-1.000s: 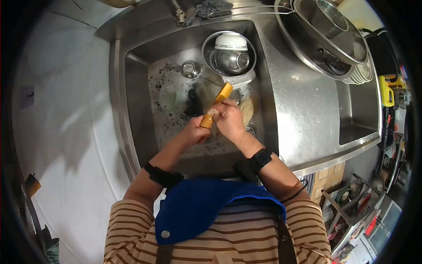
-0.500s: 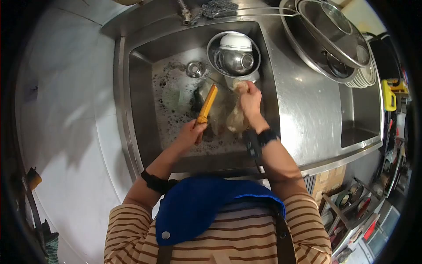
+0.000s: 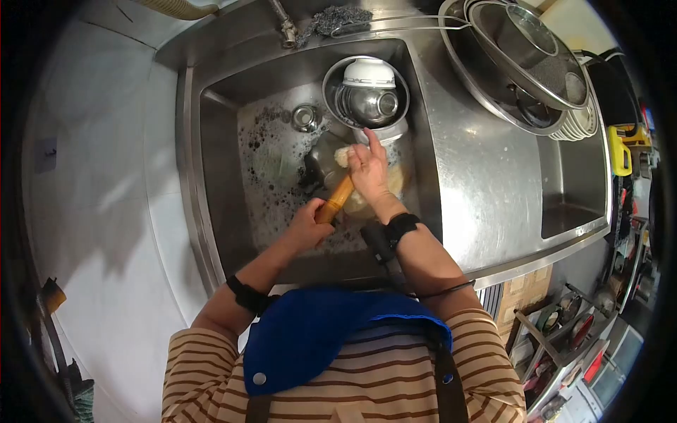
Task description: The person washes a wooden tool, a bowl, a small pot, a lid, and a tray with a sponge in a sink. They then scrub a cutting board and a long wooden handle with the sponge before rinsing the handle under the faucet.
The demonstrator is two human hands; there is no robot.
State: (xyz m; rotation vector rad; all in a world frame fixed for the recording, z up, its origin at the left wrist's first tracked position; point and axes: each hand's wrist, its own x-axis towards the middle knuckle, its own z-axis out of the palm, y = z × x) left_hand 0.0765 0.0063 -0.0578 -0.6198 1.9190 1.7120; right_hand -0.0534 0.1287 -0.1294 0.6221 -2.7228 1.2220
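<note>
My left hand [image 3: 307, 227] is closed around the lower end of a yellow-brown stick [image 3: 337, 199] that looks like bamboo or wood. It slants up to the right over the sink water. Across its upper end, my right hand [image 3: 369, 173] presses a pale, crumpled washing cloth [image 3: 343, 156], partly hidden by the fingers. More pale material shows in the water below the right hand. Just beyond stands a steel bowl [image 3: 330, 106] holding a white bowl [image 3: 369, 72] and a smaller steel bowl [image 3: 371, 106]. A small steel cup [image 3: 306, 118] sits in the suds to the left.
The deep steel sink [image 3: 215, 176] holds foamy water with dark and clear items under the surface. A tap [image 3: 288, 32] and a scouring pad [image 3: 340, 21] are at the back. Stacked strainers and pans [image 3: 493, 106] and plates [image 3: 575, 125] stand on the right counter [image 3: 472, 190].
My right hand has moved left with the cloth onto the stick's upper end. My left hand has lowered slightly with the stick. The view has shifted a little.
</note>
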